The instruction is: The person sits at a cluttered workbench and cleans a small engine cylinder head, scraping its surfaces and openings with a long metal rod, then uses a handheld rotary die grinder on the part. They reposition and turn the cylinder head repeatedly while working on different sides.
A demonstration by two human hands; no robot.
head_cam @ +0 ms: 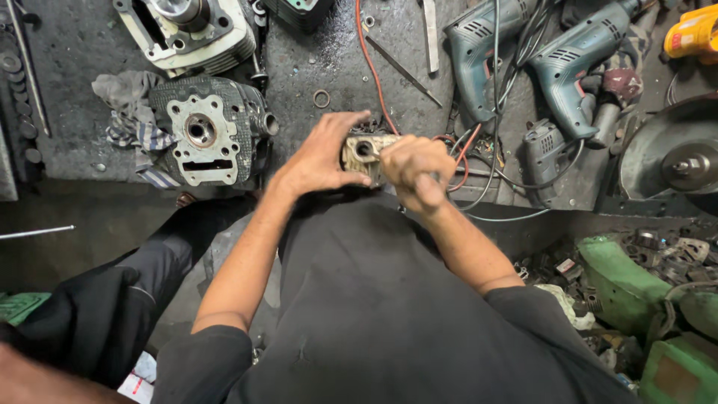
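bench (75, 52) | cylinder head (206, 131), rag (123, 93), drills (576, 67), washer (321, 98)
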